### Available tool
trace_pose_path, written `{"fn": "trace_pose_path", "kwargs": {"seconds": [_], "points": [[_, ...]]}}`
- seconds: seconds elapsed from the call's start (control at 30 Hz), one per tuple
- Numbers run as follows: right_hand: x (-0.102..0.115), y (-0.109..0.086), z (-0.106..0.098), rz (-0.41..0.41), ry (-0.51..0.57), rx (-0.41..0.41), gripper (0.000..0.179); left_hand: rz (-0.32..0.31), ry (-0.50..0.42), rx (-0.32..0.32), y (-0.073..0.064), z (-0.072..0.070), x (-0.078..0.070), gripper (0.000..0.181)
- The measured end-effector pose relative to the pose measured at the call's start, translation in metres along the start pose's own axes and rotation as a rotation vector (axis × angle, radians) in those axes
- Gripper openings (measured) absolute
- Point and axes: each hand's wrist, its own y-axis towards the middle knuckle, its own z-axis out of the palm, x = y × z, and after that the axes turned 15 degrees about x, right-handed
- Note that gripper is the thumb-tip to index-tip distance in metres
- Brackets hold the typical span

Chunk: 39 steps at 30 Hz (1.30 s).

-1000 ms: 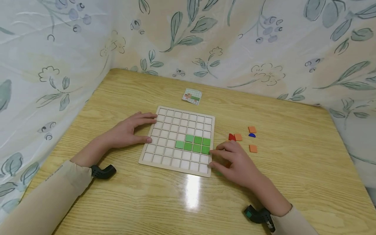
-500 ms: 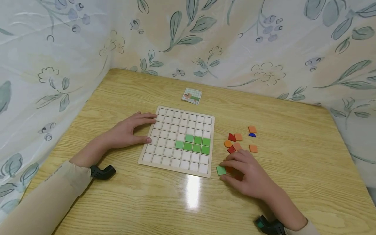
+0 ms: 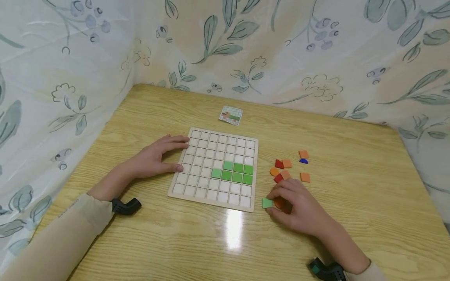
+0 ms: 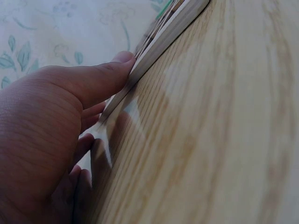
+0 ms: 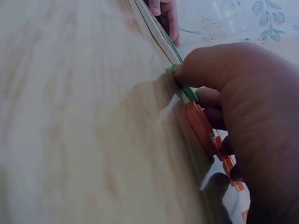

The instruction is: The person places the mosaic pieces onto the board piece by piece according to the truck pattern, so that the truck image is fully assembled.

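My left hand (image 3: 158,155) touches the left edge of a wooden grid board (image 3: 197,200), with the thumb on its rim and the fingers loosely extended along it, as the left wrist view (image 4: 100,81) also shows. Several green square tiles (image 3: 237,168) sit in two rows in the board's cells. To the right of the board, my right hand (image 3: 297,208) pinches a light green square tile (image 3: 266,203) low over the table, thumb at one edge and fingertips at the opposite one. An orange piece (image 3: 280,203) is partly hidden under that hand.
Beyond the right hand lie red pieces (image 3: 279,164), an orange disc (image 3: 274,171), several orange squares (image 3: 305,177) and a blue half-round piece (image 3: 304,161). Behind the board is a small picture card (image 3: 231,115). Patterned cloth (image 3: 299,50) walls off the table's back.
My right hand has moved from the board's right edge to the right and nearer me, onto the light green tile lying there. The left hand has stayed at the board's edge.
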Motion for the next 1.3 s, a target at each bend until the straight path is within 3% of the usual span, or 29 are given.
{"fn": "trace_pose_path", "kwargs": {"seconds": [0.37,0.6,0.87,1.3], "points": [[-0.002,0.001,-0.003,0.035,-0.001,0.018,0.027,0.010,0.001,-0.001,0.001,0.000,-0.003,0.074],[-0.003,0.007,-0.003,-0.007,-0.033,-0.042,0.028,-0.002,-0.003,-0.003,0.000,0.000,-0.002,0.075],[-0.004,0.011,-0.002,0.032,-0.036,-0.054,0.029,-0.007,0.006,0.000,-0.001,0.000,-0.002,0.075],[-0.008,0.023,0.002,0.022,-0.061,-0.111,0.028,-0.017,-0.005,0.004,-0.002,0.000,-0.003,0.074]]}}
